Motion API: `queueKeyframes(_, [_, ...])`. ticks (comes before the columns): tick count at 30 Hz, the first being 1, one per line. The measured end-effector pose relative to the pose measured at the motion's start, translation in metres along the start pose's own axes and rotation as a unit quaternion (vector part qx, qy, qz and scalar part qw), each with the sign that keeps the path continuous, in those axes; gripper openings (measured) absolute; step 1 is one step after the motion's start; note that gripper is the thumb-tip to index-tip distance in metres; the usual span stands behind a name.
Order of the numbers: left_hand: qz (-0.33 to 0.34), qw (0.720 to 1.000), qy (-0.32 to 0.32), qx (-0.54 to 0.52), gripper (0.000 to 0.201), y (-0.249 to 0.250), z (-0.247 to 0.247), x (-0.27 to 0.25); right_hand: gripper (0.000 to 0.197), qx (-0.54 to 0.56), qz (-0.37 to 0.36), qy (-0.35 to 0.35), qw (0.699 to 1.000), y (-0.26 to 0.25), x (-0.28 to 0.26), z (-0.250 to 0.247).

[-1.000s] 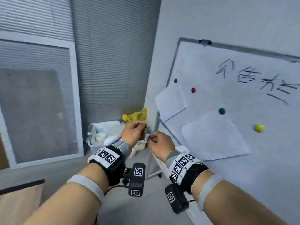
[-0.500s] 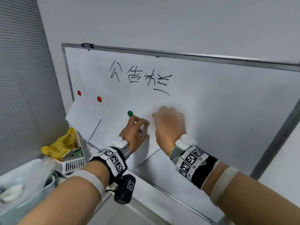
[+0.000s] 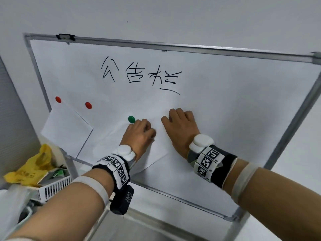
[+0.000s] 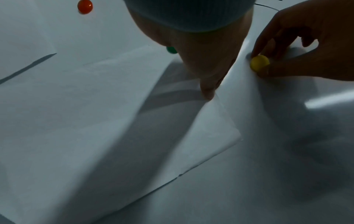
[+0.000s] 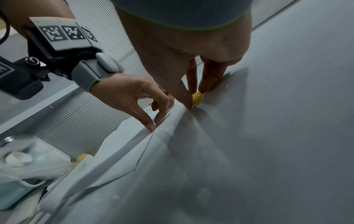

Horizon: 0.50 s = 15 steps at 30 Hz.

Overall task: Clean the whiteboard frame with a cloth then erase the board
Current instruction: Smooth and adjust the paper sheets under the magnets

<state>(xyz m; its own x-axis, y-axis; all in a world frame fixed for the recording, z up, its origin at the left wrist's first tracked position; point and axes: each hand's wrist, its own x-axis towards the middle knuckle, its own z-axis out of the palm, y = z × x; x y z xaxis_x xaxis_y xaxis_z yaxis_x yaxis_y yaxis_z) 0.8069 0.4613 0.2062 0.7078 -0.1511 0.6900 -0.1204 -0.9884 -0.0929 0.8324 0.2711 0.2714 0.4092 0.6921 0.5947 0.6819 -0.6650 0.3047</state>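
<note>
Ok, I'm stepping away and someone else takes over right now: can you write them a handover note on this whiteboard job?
Right hand: pinches the yellow magnet on the paper sheet.
Left hand: fingertips hold the same sheet against the whiteboard, beside the green magnet.
On the board: black writing unerased, two red magnets, and a second sheet at the left.
No cloth or eraser in either hand.
Done: nothing of the cleaning shows yet.
Left: probably clear sheets and magnets, wipe the frame with a cloth, then erase the writing.
</note>
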Motion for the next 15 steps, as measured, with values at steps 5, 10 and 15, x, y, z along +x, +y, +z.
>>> queueKeyframes(5, [0.026,0.999,0.003,0.024,0.004,-0.002,-0.004,0.003,0.049,-0.033,-0.001,0.010,0.999,-0.002,0.000,-0.001])
queueKeyframes(10, [-0.010,0.999,0.031,-0.010,0.008,0.003,-0.014,0.013,0.028,-0.014,-0.021,0.034,0.999,0.001,-0.002,0.003])
queueKeyframes(15, [-0.062,0.993,0.071,-0.067,0.009,0.016,-0.026,0.027,0.015,0.065,0.034,0.098,0.992,0.015,-0.005,0.004])
